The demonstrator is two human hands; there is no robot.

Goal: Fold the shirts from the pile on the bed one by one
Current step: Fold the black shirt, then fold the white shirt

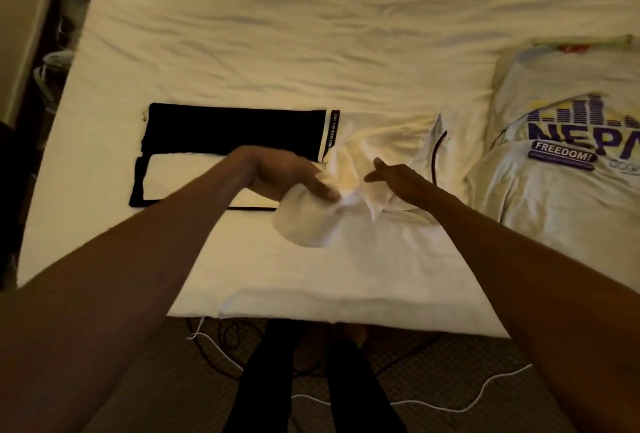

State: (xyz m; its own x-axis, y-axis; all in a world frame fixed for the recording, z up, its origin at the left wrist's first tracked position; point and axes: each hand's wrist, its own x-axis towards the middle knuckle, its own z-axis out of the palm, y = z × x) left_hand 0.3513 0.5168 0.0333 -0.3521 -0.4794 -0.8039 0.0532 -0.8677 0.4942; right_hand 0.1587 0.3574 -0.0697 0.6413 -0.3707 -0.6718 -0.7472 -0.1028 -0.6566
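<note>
A white shirt with a dark-trimmed collar lies spread on the bed in front of me, its near hem at the bed edge. My left hand grips a bunched sleeve of it, lifted slightly above the cloth. My right hand hovers over the collar area with fingers stretched out, holding nothing. To the left lies a folded black and white shirt. At the right sits the pile, topped by a pale shirt with a purple print.
The bed has a wrinkled cream sheet stretching far back. Below the near edge is the floor with white and dark cables, and my legs in dark trousers. Dark clutter lies along the left side.
</note>
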